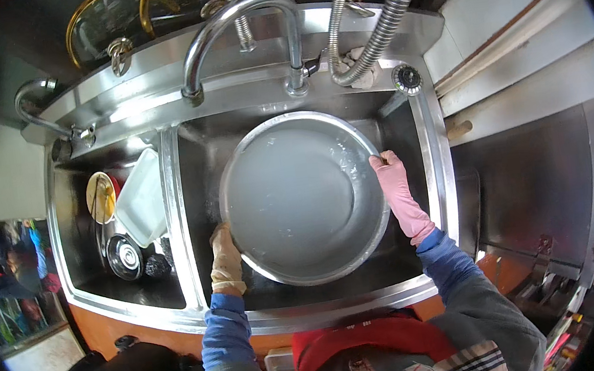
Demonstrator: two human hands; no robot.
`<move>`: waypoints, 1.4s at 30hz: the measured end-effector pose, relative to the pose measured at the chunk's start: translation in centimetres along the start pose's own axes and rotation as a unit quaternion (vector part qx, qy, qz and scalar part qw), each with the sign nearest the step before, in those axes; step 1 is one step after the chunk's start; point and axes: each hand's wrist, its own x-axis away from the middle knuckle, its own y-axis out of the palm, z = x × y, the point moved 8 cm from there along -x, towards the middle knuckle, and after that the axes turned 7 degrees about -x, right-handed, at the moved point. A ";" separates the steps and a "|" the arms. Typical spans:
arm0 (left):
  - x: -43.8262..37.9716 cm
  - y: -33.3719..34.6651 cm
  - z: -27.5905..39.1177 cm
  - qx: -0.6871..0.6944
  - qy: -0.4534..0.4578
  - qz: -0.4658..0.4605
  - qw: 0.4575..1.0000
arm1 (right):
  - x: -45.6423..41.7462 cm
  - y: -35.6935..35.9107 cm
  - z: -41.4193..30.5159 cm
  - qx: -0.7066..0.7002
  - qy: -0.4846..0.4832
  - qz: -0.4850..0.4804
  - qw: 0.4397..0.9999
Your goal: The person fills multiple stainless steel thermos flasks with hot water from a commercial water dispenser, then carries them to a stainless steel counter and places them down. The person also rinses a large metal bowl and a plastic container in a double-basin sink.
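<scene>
A large round metal basin holds cloudy greyish water with a few bubbles near its right side. It sits in the wide right compartment of a stainless steel sink. My left hand, in a cream rubber glove, grips the basin's lower left rim; its fingers are partly hidden behind the wall. On the opposite side, my right hand in a pink rubber glove pinches the upper right rim between thumb and fingers.
A curved faucet rises behind the basin, beside a flexible metal hose. The left compartment holds a white plastic tub, a yellowish bowl, a black bowl and dark scourers. A sink strainer lies at the back right corner.
</scene>
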 end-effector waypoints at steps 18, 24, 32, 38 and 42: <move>5.3 1.0 14.1 0.108 -0.049 -0.013 0.993 | 3.0 5.3 16.4 0.253 -0.020 -0.223 0.941; 10.1 0.5 22.2 0.008 0.095 -0.037 0.995 | 10.3 8.6 12.9 0.050 0.185 -0.351 0.917; 15.3 -1.8 27.9 0.161 0.099 -0.173 0.967 | 18.8 9.6 2.0 0.036 0.180 -0.601 0.778; 20.4 -1.4 31.4 0.155 0.146 -0.184 0.960 | 22.1 11.6 -0.7 0.117 0.098 -0.655 0.740; 22.4 -5.3 30.4 0.130 0.164 -0.103 0.972 | 24.7 12.4 -1.1 0.123 0.056 -0.649 0.749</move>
